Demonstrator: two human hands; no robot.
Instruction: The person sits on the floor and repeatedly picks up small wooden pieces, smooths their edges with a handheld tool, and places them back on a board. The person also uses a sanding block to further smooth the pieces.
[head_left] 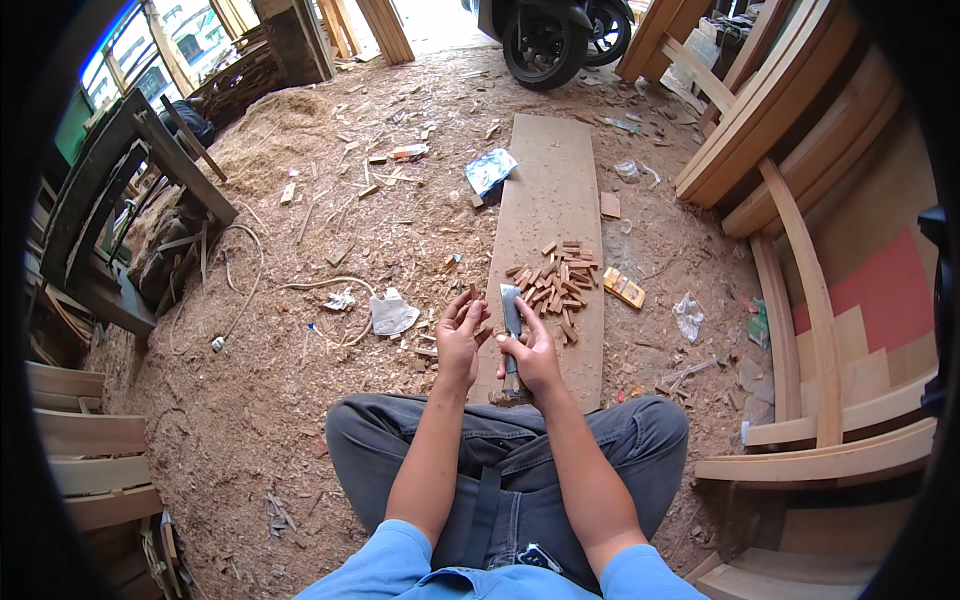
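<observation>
In front of my crossed legs, my right hand (535, 360) is wrapped round a chisel (511, 308), its broad metal blade pointing up and away from me. The lower end of its handle shows below the fist. My left hand (459, 340), just left of the blade, pinches a small wooden piece (473, 291) between thumb and fingers. A loose pile of small wooden blocks (562, 278) lies right beyond the chisel, on a long flat board (550, 170) that runs away from me.
A yellow packet (624, 287) lies right of the board; a blue-white wrapper (490, 171) touches its left edge. A white mask-like cloth (393, 313) and a cord (250, 262) lie on the shavings-covered floor. Timber frames (800, 290) stand at the right, a dark chair-like frame (130, 190) at the left.
</observation>
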